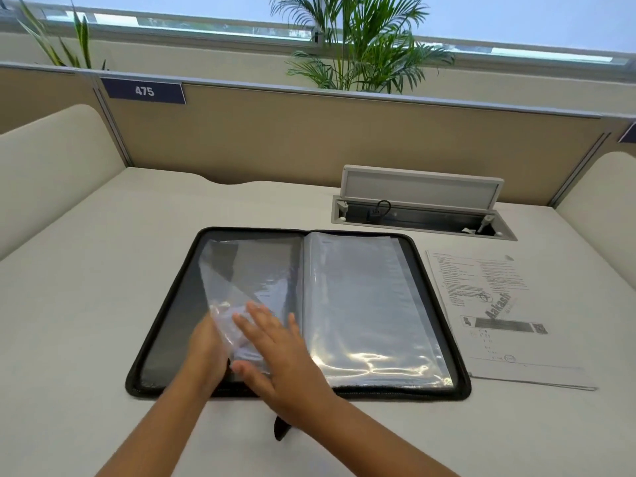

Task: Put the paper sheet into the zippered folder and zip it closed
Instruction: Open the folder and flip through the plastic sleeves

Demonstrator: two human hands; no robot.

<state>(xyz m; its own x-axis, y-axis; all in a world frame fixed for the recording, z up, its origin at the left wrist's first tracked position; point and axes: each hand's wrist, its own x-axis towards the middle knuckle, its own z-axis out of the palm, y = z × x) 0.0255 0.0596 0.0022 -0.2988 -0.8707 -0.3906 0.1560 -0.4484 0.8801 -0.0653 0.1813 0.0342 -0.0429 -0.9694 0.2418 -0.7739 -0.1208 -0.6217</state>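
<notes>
A black zippered folder (165,325) lies open flat on the desk, showing clear plastic sleeves (371,304) on both halves. The printed paper sheet (499,318) lies on the desk just right of the folder, touching nothing else. My left hand (206,352) is at the lower left page, fingers tucked under a clear sleeve that is lifted and bent. My right hand (275,356) rests flat, fingers spread, on top of the same sleeve near the spine. A black zipper pull tab (280,430) sticks out below the folder's front edge.
An open cable hatch (420,208) with a raised lid sits in the desk behind the folder and paper. Tan partition walls (309,139) enclose the desk at the back and sides. Plants stand behind the partition.
</notes>
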